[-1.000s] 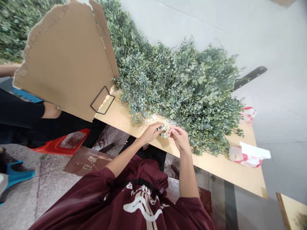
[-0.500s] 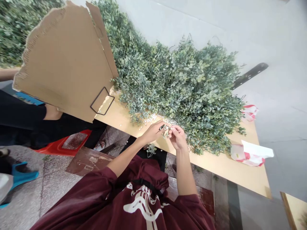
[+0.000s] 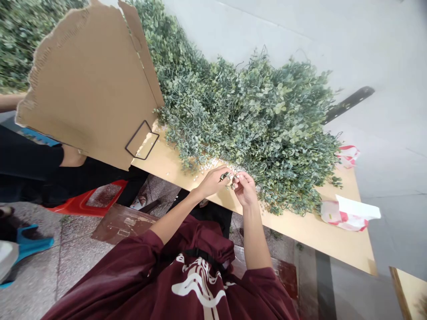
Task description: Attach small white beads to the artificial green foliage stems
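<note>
The left hand (image 3: 213, 181) and right hand (image 3: 245, 189) pinch 1 small sprig (image 3: 230, 186), leaves showing between their fingertips.

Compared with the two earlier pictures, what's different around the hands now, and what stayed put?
The right hand has shifted slightly left, closer to the left hand, and less of the small sprig between them shows. The loose sprig seen below the left hand half a second ago no longer shows there; where it went is not visible. The leafy pile and cardboard look unchanged.
</note>
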`<state>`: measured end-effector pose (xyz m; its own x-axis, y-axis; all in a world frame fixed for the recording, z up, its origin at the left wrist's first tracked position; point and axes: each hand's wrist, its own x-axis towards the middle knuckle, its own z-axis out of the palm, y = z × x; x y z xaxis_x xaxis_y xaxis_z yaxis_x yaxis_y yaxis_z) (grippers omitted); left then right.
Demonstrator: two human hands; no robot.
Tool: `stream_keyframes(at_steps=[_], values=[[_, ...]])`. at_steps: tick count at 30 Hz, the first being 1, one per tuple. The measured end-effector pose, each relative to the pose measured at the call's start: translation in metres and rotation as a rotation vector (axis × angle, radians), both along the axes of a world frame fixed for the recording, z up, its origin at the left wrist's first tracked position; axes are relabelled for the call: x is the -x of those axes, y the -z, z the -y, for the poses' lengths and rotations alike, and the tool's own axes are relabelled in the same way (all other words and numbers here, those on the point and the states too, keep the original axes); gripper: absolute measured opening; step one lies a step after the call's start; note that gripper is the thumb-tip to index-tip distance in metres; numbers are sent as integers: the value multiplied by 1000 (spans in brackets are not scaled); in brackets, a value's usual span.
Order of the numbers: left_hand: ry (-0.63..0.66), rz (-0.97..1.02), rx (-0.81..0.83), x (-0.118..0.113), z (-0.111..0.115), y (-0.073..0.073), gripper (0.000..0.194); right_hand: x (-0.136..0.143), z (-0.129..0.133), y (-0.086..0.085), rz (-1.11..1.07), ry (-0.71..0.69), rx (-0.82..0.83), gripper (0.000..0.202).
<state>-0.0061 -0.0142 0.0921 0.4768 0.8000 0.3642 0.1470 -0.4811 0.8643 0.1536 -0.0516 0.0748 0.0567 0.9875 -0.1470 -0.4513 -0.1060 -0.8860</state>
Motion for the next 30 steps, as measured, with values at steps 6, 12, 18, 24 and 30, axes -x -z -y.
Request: stream_keyframes(at_steps=[6,12,18,24,30], values=[[14,-10,10,0,0,0,18,1,0,-2,-50,-2,7,25],[18,-17,-5,1,2,0,18,2,0,-3,-92,-20,6,23],[25,-6,-3,1,3,0,17,4,1,-4,-120,-27,-3,22],[25,-11,16,0,3,1,19,3,0,-4,-131,-42,-3,24],[31,-21,16,-2,3,3,19,2,0,-2,-117,-28,4,24]])
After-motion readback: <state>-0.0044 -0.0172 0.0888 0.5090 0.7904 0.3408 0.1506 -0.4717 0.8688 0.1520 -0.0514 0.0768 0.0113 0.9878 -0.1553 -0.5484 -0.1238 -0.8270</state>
